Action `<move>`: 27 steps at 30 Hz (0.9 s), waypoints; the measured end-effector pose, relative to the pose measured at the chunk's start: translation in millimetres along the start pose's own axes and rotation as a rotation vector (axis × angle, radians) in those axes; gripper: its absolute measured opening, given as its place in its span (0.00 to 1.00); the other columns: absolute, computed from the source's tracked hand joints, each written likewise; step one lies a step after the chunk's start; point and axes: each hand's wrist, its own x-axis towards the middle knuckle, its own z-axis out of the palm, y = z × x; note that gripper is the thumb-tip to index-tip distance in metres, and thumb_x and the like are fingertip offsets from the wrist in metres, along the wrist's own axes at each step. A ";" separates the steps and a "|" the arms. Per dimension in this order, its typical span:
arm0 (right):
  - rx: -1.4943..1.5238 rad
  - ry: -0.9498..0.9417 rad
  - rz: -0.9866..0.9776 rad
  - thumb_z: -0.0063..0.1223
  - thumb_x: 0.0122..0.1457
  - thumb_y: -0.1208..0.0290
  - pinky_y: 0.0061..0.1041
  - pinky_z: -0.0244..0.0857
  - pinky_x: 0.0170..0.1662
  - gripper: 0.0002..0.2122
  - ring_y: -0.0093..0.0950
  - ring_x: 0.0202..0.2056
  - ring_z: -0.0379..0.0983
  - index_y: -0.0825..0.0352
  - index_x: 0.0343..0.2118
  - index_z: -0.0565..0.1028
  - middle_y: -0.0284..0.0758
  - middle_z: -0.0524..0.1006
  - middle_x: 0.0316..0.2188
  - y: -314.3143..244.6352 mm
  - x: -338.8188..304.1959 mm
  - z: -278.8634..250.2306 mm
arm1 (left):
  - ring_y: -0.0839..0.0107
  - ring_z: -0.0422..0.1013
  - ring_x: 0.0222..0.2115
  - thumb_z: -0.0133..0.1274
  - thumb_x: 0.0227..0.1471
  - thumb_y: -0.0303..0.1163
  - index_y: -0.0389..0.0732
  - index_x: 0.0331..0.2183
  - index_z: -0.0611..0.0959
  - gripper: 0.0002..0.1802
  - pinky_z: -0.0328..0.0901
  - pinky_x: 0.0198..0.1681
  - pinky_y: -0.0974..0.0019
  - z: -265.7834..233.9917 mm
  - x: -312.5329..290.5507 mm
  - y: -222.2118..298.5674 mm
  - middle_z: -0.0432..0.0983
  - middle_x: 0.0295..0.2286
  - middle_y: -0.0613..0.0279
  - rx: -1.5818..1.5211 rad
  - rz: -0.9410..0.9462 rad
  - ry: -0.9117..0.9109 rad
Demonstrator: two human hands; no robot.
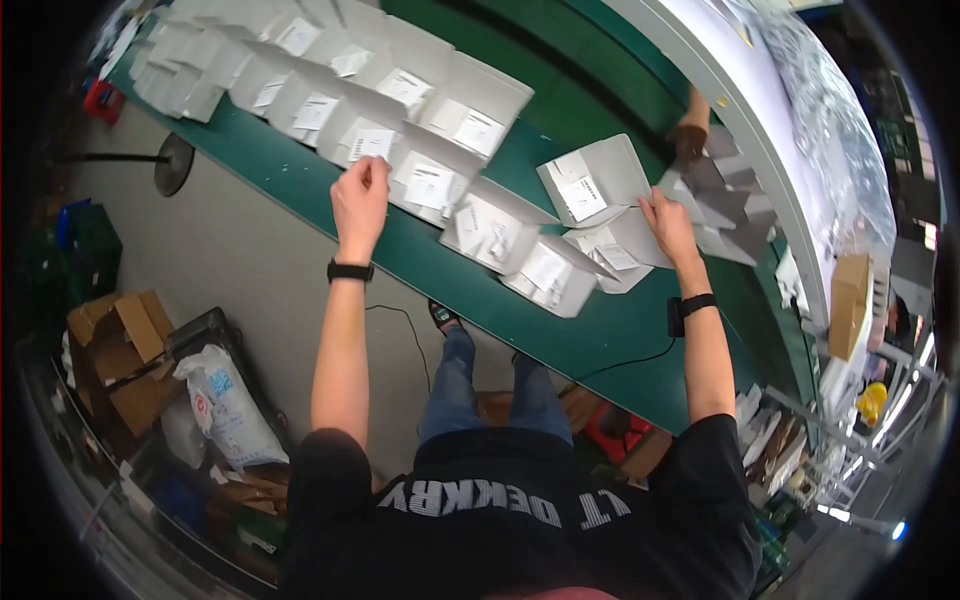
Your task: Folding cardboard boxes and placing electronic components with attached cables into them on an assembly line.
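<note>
My left hand (362, 200) is closed in a pinch over the near row of open white boxes, beside a white printed leaflet (372, 144) in one of them. Whatever its fingers hold, if anything, is too small to make out. On the right, my right hand (672, 228) grips the edge of a raised box lid (626, 168), its thumb on the near corner. That open white box (556, 180) contains a white printed leaflet (582, 197). Another open box (612, 257) sits just below it. Boxes nearby hold leaflets and small white parts (498, 240).
More open white boxes (190, 90) run to the far left along the green table (420, 262). Another person's hand (690, 135) is near grey-white folded cartons (725, 200) at right. A black cable (625, 368) trails from my right wristband. A carton (130, 350) stands lower left.
</note>
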 end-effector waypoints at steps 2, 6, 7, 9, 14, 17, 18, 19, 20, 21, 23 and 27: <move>0.025 0.012 0.075 0.52 0.71 0.60 0.52 0.70 0.34 0.15 0.56 0.31 0.77 0.70 0.36 0.71 0.52 0.78 0.25 17.7 -34.6 2.3 | 0.61 0.78 0.23 0.55 0.64 0.39 0.33 0.34 0.87 0.17 0.70 0.33 0.61 7.1 -47.2 38.7 0.82 0.24 0.52 -0.148 0.004 -0.165; 0.052 0.053 0.175 0.54 0.70 0.61 0.51 0.70 0.33 0.15 0.56 0.30 0.77 0.72 0.35 0.71 0.53 0.78 0.24 51.8 -102.5 -3.6 | 0.58 0.78 0.26 0.58 0.60 0.34 0.35 0.40 0.86 0.12 0.72 0.35 0.57 63.3 -133.8 69.6 0.82 0.26 0.51 -0.121 0.203 -0.279; 0.050 0.073 0.204 0.55 0.70 0.62 0.51 0.70 0.33 0.15 0.56 0.30 0.77 0.72 0.35 0.72 0.54 0.78 0.24 61.1 -121.0 -6.6 | 0.55 0.78 0.27 0.59 0.59 0.34 0.37 0.43 0.86 0.13 0.72 0.35 0.54 80.5 -148.6 72.5 0.81 0.27 0.50 -0.160 0.278 -0.288; 0.074 0.077 0.280 0.55 0.69 0.62 0.51 0.69 0.32 0.15 0.56 0.30 0.76 0.72 0.35 0.72 0.54 0.77 0.24 78.6 -156.3 -9.7 | 0.53 0.79 0.28 0.59 0.59 0.34 0.37 0.45 0.85 0.15 0.72 0.36 0.53 116.0 -159.7 66.6 0.82 0.29 0.49 -0.026 0.373 -0.216; 0.094 0.075 0.524 0.57 0.68 0.64 0.51 0.68 0.31 0.15 0.58 0.29 0.75 0.74 0.33 0.73 0.55 0.76 0.24 152.3 -282.3 -16.0 | 0.46 0.79 0.36 0.58 0.58 0.32 0.41 0.48 0.83 0.16 0.73 0.40 0.48 170.3 -195.1 57.6 0.83 0.35 0.50 0.365 0.194 -0.302; 0.057 0.117 0.597 0.58 0.67 0.64 0.52 0.68 0.31 0.15 0.58 0.28 0.75 0.74 0.32 0.73 0.56 0.76 0.24 213.8 -318.8 -12.1 | 0.46 0.79 0.36 0.56 0.59 0.30 0.41 0.48 0.84 0.14 0.73 0.39 0.47 180.8 -222.3 56.6 0.83 0.35 0.51 0.392 0.249 -0.299; 0.020 0.133 0.608 0.57 0.68 0.63 0.52 0.68 0.31 0.16 0.59 0.28 0.75 0.74 0.32 0.74 0.57 0.76 0.24 238.6 -327.3 -13.9 | 0.47 0.79 0.36 0.56 0.60 0.29 0.41 0.47 0.84 0.14 0.73 0.39 0.47 186.6 -235.4 60.0 0.83 0.34 0.51 0.414 0.294 -0.325; -0.014 0.148 0.616 0.57 0.68 0.63 0.51 0.68 0.31 0.16 0.59 0.28 0.75 0.75 0.32 0.74 0.57 0.75 0.24 264.2 -333.0 -15.2 | 0.47 0.79 0.36 0.56 0.60 0.29 0.41 0.47 0.84 0.14 0.73 0.39 0.47 195.7 -248.2 64.7 0.83 0.34 0.51 0.408 0.300 -0.334; -0.001 0.210 0.574 0.58 0.67 0.62 0.51 0.68 0.31 0.16 0.58 0.28 0.75 0.75 0.33 0.75 0.57 0.76 0.24 292.1 -331.9 -3.7 | 0.47 0.78 0.36 0.55 0.60 0.29 0.41 0.47 0.84 0.13 0.72 0.39 0.48 195.7 -258.2 77.3 0.83 0.34 0.52 0.426 0.336 -0.352; -0.017 0.266 0.525 0.58 0.67 0.62 0.50 0.68 0.31 0.17 0.58 0.28 0.76 0.76 0.35 0.76 0.57 0.77 0.24 320.5 -322.7 0.0 | 0.48 0.78 0.36 0.55 0.60 0.28 0.42 0.46 0.84 0.12 0.72 0.39 0.48 201.3 -269.2 83.5 0.83 0.34 0.53 0.415 0.360 -0.373; 0.009 0.145 0.636 0.55 0.68 0.61 0.50 0.71 0.40 0.18 0.59 0.36 0.76 0.77 0.42 0.78 0.59 0.79 0.32 364.8 -286.5 -1.0 | 0.49 0.77 0.36 0.54 0.60 0.27 0.42 0.45 0.84 0.11 0.71 0.40 0.49 212.4 -286.5 95.1 0.82 0.34 0.54 0.422 0.382 -0.391; -0.146 0.610 0.266 0.52 0.68 0.65 0.50 0.68 0.55 0.15 0.54 0.48 0.76 0.73 0.48 0.79 0.53 0.81 0.46 475.3 -220.7 44.5 | 0.51 0.75 0.39 0.55 0.59 0.26 0.43 0.43 0.83 0.09 0.69 0.43 0.52 259.7 -317.9 124.9 0.80 0.34 0.55 0.422 0.461 -0.447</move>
